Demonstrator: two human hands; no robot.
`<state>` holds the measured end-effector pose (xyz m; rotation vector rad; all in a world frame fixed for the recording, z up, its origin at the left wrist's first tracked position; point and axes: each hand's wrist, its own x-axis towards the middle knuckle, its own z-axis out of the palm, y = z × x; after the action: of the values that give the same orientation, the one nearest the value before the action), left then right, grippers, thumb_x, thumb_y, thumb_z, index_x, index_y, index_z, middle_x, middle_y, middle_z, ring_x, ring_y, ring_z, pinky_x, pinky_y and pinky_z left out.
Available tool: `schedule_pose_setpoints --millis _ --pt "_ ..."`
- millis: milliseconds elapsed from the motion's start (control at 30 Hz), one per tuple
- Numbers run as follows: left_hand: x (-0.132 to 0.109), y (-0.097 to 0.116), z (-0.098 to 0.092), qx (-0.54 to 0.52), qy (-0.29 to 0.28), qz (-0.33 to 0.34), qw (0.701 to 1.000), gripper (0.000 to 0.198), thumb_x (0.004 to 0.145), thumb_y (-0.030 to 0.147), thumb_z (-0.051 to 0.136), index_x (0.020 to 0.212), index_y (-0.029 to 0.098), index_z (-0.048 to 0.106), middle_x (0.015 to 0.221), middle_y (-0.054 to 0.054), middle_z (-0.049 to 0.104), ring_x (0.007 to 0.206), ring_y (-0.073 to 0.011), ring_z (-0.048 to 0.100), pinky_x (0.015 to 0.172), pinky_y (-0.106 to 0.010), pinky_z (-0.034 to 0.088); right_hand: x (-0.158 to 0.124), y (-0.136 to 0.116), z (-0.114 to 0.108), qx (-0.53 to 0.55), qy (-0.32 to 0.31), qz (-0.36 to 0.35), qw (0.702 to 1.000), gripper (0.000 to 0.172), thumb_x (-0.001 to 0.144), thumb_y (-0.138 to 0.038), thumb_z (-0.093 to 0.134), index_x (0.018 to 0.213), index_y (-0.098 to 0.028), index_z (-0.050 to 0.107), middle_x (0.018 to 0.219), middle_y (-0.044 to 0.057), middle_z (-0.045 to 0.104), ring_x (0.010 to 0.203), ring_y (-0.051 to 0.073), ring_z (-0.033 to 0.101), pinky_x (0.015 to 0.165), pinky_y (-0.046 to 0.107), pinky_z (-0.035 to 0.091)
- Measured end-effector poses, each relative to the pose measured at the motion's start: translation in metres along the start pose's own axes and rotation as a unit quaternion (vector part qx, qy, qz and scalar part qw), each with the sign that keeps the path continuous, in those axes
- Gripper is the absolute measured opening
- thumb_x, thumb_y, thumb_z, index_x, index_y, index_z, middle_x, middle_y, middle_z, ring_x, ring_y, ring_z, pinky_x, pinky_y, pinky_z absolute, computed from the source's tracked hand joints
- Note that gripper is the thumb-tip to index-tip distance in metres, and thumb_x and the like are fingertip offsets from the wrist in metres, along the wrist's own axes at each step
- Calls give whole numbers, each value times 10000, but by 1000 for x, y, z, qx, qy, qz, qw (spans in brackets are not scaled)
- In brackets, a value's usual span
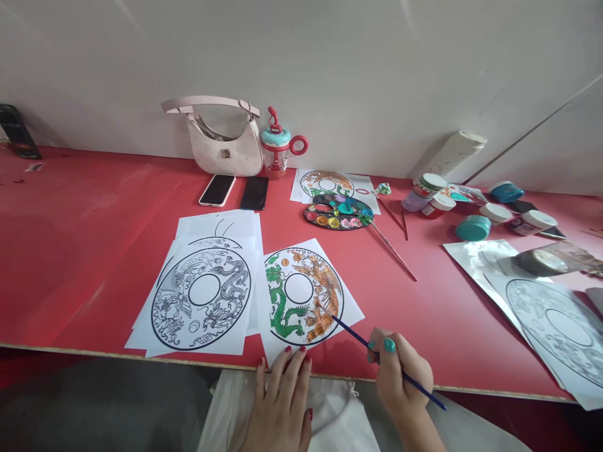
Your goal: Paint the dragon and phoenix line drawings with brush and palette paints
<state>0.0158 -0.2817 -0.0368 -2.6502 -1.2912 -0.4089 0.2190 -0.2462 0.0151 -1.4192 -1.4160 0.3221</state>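
My right hand (400, 367) is closed around a blue-handled paintbrush (351, 333). The brush tip meets the orange bird on a printed sheet (346, 301) with a ring design. A green dragon is painted on the left side of that ring, and its centre circle is white. My left hand (282, 392) lies flat with fingers spread on the sheet's lower edge. Left of it rests a stack of unpainted ring-design sheets (205, 289). Beyond the painted sheet sits a paint palette (323, 218) with several colours, and a second paintbrush (393, 251) leans on its edge.
Against the wall stand a white handbag (226, 147) and a lidded cup (276, 154), with two phones (217, 190) in front. Several paint jars (473, 228) are grouped at the right. Nearer me there, more printed sheets (556, 314) lie beside a clear container (551, 258).
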Motion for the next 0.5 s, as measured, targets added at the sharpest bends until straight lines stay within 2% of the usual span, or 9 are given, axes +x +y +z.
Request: schedule_pose_setpoints --millis 133,267,367,500 --pt "0 1 1 -11 10 -8 1000 454 895 394 438 1285 191 551 1378 -40 486 1223 -274 379 1090 -474 128 -2 0 -1 9 17 27 999 364 956 -295 383 606 -199 410 536 -10 435 468 100 419 453 246 328" --pt "0 1 -1 -17 5 -8 1000 444 912 394 418 1280 188 558 1378 -42 490 1224 -271 378 1109 -484 59 -2 2 -1 7 14 15 1000 364 951 -307 398 606 -196 428 525 -15 438 456 99 429 446 241 327" --pt "0 2 -1 -15 0 -2 1000 444 920 383 410 1290 180 550 1379 -45 489 1223 -266 382 1112 -483 45 -2 1 0 12 19 22 999 368 952 -286 403 596 -193 412 533 -20 428 467 91 413 457 238 318" --pt "-1 4 3 -35 17 -26 999 477 930 463 397 1283 184 555 1369 -44 499 1220 -262 387 1116 -479 55 -2 0 0 33 19 17 999 369 953 -273 398 593 -191 398 535 -21 421 469 89 405 458 237 314"
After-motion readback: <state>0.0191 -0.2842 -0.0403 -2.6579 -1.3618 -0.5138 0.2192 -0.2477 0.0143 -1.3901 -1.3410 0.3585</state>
